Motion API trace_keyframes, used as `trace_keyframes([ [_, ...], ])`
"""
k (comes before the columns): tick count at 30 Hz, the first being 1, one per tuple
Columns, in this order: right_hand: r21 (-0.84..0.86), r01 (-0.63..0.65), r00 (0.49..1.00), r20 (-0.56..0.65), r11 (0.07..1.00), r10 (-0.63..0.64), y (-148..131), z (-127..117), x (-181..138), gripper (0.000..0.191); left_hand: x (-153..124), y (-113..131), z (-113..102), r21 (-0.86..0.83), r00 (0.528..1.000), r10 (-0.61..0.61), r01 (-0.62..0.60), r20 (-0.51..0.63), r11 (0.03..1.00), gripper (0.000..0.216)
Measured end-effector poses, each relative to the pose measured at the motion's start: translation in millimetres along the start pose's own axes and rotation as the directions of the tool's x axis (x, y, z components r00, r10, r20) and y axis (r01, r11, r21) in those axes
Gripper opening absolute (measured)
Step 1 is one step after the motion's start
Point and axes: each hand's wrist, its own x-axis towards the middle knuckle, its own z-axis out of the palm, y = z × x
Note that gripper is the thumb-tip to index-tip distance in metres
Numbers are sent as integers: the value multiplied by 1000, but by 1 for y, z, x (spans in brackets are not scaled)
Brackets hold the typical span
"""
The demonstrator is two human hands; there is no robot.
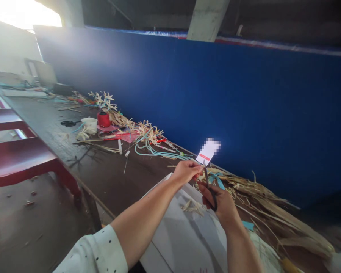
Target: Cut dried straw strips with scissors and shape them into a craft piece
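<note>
Gripping the dark scissors (206, 177) by their loops (215, 205), the safe hold on something likely light and stiff, the right hand (223, 201) hovers near the table's (109, 185) back edge, left hand (186, 171) pinching something too small to make out.

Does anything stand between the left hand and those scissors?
Nothing visible does: the scissors, held in the right hand, sit close beside the left hand. Whether they touch is unclear.
</note>
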Motion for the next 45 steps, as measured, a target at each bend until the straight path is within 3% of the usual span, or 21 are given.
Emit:
trace_keyframes([
  [6,-2,3,1000,12,1000,-3,2,-1,1,39,-1,4,0,14,1000,-5,5,-3,1000,25],
  [13,-6,-17,995,-101,1000,17,13,-4,5,42,0,0,-2,15,998,43,-44,37,999,32],
  [26,129,-40,973,-219,991,68,14,-5,6,47,-4,7,-1,-64,997,-42,46,59,997,33],
  [35,104,-113,991,-54,988,119,17,1,6,49,2,4,-3,-94,994,38,-48,-102,994,28],
  [45,-10,-44,990,136,999,45,10,14,2,52,0,14,-1,-125,953,42,-84,-301,989,22],
])
